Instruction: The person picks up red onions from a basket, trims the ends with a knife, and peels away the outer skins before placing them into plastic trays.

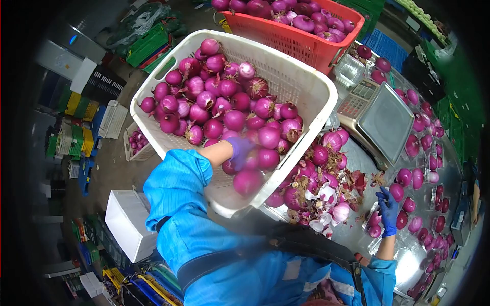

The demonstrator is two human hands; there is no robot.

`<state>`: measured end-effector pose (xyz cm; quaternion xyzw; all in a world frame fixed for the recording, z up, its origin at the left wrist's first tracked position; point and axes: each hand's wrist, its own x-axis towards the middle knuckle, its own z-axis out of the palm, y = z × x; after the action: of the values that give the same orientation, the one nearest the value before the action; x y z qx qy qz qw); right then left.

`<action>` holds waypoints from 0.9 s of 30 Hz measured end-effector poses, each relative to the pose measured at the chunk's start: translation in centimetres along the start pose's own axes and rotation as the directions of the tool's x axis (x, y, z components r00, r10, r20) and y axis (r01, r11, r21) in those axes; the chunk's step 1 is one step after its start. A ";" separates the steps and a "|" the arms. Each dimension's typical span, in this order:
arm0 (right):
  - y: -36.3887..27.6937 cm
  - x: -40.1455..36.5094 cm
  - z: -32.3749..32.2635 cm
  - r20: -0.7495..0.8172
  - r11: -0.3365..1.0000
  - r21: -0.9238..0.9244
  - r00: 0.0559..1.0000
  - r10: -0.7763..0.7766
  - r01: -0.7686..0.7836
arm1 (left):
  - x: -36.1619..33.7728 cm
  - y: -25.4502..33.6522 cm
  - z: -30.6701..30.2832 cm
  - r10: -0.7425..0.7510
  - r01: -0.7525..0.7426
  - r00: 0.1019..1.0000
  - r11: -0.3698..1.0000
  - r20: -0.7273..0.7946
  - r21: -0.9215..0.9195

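My left hand (239, 152), in a purple glove, reaches inside a large white plastic basket (306, 84). It is among purple-red onions (235, 120), its fingers partly hidden and blurred. Nearby, an onion (248, 182) at the basket's near end is smeared by motion. My right hand (389, 211), in a blue glove, is over the metal table with its fingers apart and nothing visible in them. Close by its fingertips is an onion (396, 192) in a row of packed onions. Between my hands lies a heap of onions with dry skins and peelings (326, 196).
A weighing scale (385, 125) stands on the metal table (365, 214) beyond the heap. Behind the white basket is a red crate (291, 41) full of onions. Clear trays (352, 69) sit beside the scale. A white box (130, 224) stands at the left.
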<state>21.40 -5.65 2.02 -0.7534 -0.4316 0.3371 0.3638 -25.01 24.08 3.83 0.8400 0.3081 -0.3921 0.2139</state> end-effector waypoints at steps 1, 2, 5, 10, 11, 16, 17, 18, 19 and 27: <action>-0.2 -0.1 0.3 -0.005 1.000 -0.004 1.000 -0.001 0.001 | 0.3 0.3 -0.4 -0.061 0.044 0.992 0.988 0.112 0.148; -0.4 -0.4 0.6 0.000 0.999 -0.014 1.000 0.031 -0.031 | -0.4 1.3 -1.1 -0.056 0.039 0.992 0.988 0.111 0.148; -0.5 -1.4 0.8 0.023 0.996 -0.032 0.997 0.080 -0.079 | -1.8 2.9 -0.7 0.115 -0.090 0.993 0.913 -0.041 0.398; 1.7 -2.1 0.8 0.016 0.996 0.013 0.996 0.087 -0.087 | 0.0 0.2 1.8 0.307 -0.222 0.942 0.875 -0.139 0.430; 2.0 -2.2 0.7 0.007 0.996 0.020 0.996 0.084 -0.084 | -0.6 0.3 1.1 0.308 -0.220 0.941 0.870 -0.139 0.441; 1.4 -2.6 0.4 0.037 0.995 0.030 0.995 0.090 -0.091 | -5.8 -0.9 -2.0 0.043 -0.302 0.807 0.887 -0.588 -0.350; 1.0 -2.6 0.8 0.019 0.995 0.040 0.996 0.090 -0.091 | -6.3 -0.7 -2.2 0.058 -0.308 0.805 0.892 -0.591 -0.331; 0.2 -2.6 1.3 0.052 0.996 0.020 0.995 0.081 -0.082 | -7.8 0.5 -2.7 -0.052 -0.454 0.762 0.667 -0.646 -0.590; -0.5 -2.6 2.1 0.085 0.997 0.002 0.994 0.074 -0.075 | -9.2 1.9 -3.0 -0.176 -0.571 0.739 0.347 -0.650 -0.744; -13.2 -3.9 10.6 0.133 0.849 0.056 0.839 -0.528 0.525 | -12.1 18.2 0.3 -0.138 -0.558 0.782 -0.592 -0.608 -0.582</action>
<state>5.78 -1.62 8.42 -0.5767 -0.6440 0.2812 0.4167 -18.78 6.61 15.34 0.3161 0.2839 0.3318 0.8423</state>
